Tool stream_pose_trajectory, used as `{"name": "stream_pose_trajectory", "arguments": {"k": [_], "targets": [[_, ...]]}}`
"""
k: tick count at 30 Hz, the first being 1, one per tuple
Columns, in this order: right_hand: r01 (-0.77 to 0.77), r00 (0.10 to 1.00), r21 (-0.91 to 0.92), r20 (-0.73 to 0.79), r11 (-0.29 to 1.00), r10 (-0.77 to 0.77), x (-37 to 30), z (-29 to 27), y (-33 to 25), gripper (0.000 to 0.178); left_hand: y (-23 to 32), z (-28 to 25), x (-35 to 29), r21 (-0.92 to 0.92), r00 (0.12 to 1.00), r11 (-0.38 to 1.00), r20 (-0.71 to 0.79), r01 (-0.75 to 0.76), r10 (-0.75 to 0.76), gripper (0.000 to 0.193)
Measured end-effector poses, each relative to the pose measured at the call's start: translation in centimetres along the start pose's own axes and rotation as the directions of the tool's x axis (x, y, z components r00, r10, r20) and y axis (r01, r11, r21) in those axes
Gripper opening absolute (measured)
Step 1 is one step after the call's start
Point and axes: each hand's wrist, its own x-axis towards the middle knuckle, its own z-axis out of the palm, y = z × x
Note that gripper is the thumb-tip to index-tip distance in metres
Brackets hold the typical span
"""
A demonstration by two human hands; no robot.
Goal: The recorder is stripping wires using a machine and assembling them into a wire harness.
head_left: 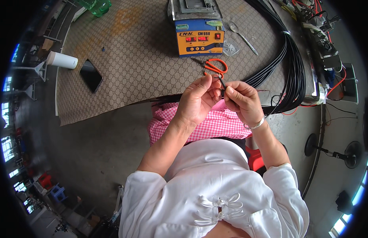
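Over the table's front edge, both hands meet at the end of a black cable (223, 84). My right hand (244, 101) is closed on the cable, pinching it between thumb and fingers. My left hand (198, 97) is closed too, its thumb and forefinger at the thin wire ends that stick out of the cable tip. The wires are too small to make out one by one. Just beyond my fingers lies a pair of scissors (209, 63) with orange handles, partly hidden by my left hand. A pink checked cloth (164, 121) covers my lap below.
Behind the scissors stands a blue and orange box-shaped heating unit (200, 47) with a lit display. A metal spoon (246, 42) and a clear plastic piece (230, 48) lie beside it. Coiled black cables (293, 75) fill the right. Leftward are a phone (91, 75) and a white tumbler (62, 60).
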Motion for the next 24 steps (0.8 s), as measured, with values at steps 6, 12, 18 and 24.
{"name": "stream_pose_trajectory", "arguments": {"k": [6,12,18,24], "targets": [[0.017,0.999,-0.008,-0.05,1.0,-0.017,-0.2,0.3,-0.2,0.013,-0.1,0.1,0.3,0.069,1.0,0.998,-0.017,-0.007,0.009,0.016],[0.044,0.997,-0.027,-0.061,0.999,-0.046,-0.2,0.5,-0.1,0.014,-0.2,0.6,0.0,0.137,0.995,0.989,-0.076,-0.053,0.064,0.012],[0.078,0.991,-0.166,-0.093,0.983,-0.094,-0.3,0.6,-0.2,0.015,0.3,1.2,0.0,0.213,0.988,0.974,-0.117,-0.073,0.1,0.01],[0.098,0.988,-0.249,-0.091,0.963,-0.124,-0.2,0.2,0.1,0.016,0.3,1.2,0.2,0.242,0.985,0.967,-0.136,-0.075,0.111,0.01]]}}
